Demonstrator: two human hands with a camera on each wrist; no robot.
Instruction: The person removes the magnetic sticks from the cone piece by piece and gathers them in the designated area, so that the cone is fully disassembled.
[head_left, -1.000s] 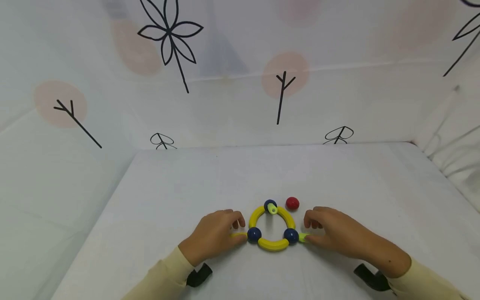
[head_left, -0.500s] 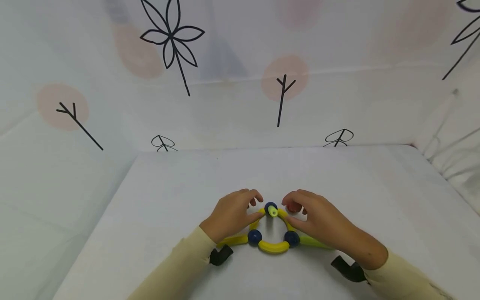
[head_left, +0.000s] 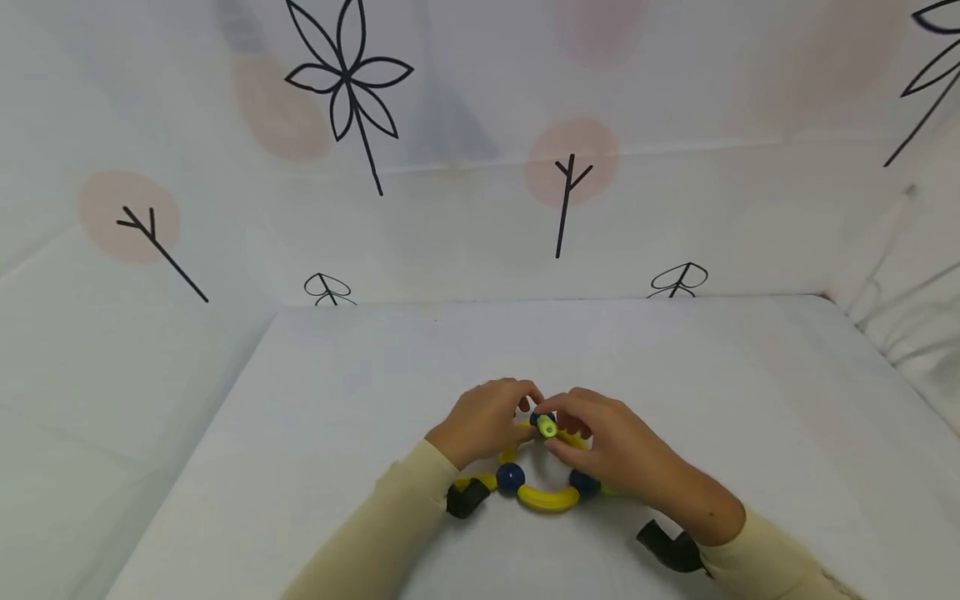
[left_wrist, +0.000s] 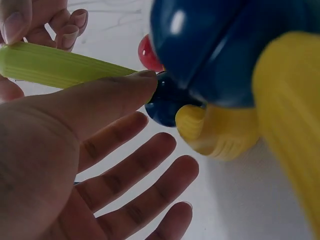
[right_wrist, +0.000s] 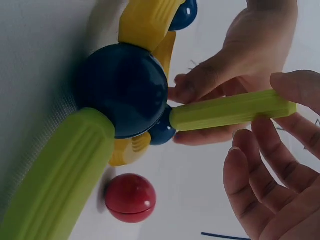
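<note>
My right hand (head_left: pixel 615 437) pinches the free end of an upright light-green stick (right_wrist: pixel 225 111) between thumb and fingers. The stick's other end meets the far blue ball (left_wrist: pixel 167 112) of a ring. My left hand (head_left: pixel 480 421) holds that ball, its thumb and index finger on either side and its other fingers loosely spread. The ring lies on the table, with curved yellow pieces (head_left: pixel 548 499) joining it to a left blue ball (head_left: pixel 511 478) and a right blue ball (head_left: pixel 582 483). My hands partly hide its far side in the head view.
A red ball (right_wrist: pixel 131 197) lies beyond the ring, hidden by my right hand in the head view. A yellow stick (head_left: pixel 465 481) juts left from the ring and a second green stick (right_wrist: pixel 55 185) juts right. White printed cloth (head_left: pixel 450 233) rises behind the table.
Both hands have left the side sticks and moved inward to the ring's far ball. My right hand has taken the upright green stick's end, and my left the ball below it.
</note>
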